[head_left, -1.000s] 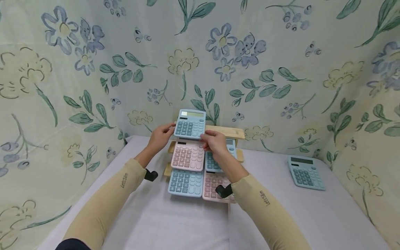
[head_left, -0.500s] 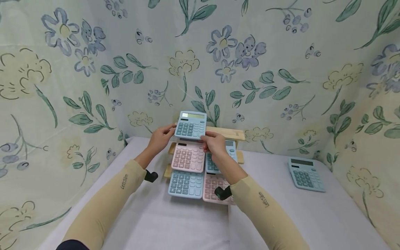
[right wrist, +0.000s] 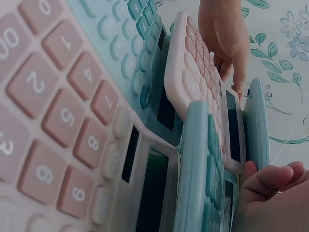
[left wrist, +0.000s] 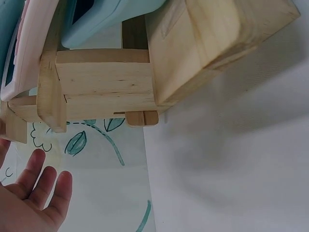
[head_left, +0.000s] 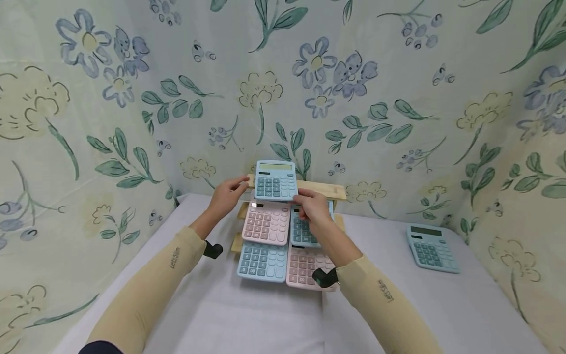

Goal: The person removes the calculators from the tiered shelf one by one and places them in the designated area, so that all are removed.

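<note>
A blue calculator (head_left: 276, 180) leans at the top rail of a wooden stepped rack (head_left: 325, 189), its display facing me. My right hand (head_left: 313, 206) pinches its lower right corner, thumb and curled fingers at the edge in the right wrist view. My left hand (head_left: 227, 197) is by the rail's left end, apart from the calculator; in the left wrist view its fingers (left wrist: 62, 193) are loosely extended. Below on the rack sit a pink calculator (head_left: 266, 222) and a blue one (head_left: 305, 231), partly behind my right hand. The lowest row holds another blue calculator (head_left: 263, 261) and a pink one (head_left: 305, 270).
A separate blue calculator (head_left: 432, 248) lies on the white-covered table (head_left: 389, 285) at the right. Behind the rack hangs a floral cloth (head_left: 371, 147), which also runs along both sides.
The top blue calculator has shifted slightly right and down with my right hand. My left hand has let go of its left edge and stays near the rail.
</note>
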A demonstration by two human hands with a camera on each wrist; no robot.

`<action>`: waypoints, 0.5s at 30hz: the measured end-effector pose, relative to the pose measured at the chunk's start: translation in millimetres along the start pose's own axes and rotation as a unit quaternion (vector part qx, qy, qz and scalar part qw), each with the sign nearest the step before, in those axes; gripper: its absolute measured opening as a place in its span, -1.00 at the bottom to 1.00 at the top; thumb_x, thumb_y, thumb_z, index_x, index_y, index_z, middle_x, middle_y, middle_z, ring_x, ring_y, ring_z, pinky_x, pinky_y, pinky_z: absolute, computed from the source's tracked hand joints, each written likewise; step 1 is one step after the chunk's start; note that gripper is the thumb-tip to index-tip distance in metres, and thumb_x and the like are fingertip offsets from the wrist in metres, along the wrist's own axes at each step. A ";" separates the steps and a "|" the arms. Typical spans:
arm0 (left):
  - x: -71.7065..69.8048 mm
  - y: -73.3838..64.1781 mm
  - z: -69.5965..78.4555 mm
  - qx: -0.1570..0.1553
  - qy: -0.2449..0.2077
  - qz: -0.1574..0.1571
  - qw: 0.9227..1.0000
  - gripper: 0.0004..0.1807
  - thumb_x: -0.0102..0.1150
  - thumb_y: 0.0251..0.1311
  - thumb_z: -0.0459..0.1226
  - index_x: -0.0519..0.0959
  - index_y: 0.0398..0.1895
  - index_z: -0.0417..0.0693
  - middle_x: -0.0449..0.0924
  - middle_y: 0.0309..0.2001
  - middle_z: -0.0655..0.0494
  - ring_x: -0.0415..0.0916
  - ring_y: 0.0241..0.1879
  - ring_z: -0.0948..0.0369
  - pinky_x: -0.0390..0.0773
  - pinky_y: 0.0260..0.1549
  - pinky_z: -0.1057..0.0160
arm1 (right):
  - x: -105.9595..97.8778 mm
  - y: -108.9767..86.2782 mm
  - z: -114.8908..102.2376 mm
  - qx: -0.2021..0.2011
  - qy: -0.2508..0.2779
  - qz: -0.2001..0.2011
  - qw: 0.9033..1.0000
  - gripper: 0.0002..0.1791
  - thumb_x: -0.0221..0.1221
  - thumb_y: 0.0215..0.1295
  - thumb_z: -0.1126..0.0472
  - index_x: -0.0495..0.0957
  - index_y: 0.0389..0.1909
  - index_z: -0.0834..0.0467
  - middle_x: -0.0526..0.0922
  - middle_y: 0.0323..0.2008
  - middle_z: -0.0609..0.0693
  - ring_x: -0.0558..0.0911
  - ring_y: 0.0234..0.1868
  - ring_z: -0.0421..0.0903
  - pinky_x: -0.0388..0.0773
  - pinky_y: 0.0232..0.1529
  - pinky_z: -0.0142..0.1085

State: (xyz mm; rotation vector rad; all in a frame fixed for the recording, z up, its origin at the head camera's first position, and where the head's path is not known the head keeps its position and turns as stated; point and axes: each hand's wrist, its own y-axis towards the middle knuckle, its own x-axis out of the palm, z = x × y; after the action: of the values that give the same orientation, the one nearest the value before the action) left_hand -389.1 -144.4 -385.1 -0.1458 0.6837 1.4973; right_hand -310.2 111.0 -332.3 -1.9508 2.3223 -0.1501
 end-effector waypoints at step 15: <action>-2.0 -2.6 1.1 -0.006 0.006 -0.003 1.000 -0.49 -0.01 0.46 0.14 0.48 0.39 0.28 0.46 0.36 0.02 0.45 0.28 0.00 0.50 0.16 -0.11 | -10.3 0.2 2.3 0.011 -0.005 -0.016 1.000 -0.59 0.12 0.41 0.25 0.56 0.25 0.05 0.60 -0.18 0.06 0.38 -0.62 -0.21 0.35 -0.57 -0.40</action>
State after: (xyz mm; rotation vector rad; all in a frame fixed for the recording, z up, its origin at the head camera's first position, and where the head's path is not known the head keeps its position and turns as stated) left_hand -386.1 -145.8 -384.1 -0.1662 0.6838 1.4952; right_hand -308.3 121.2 -334.5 -1.9746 2.2741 -0.1694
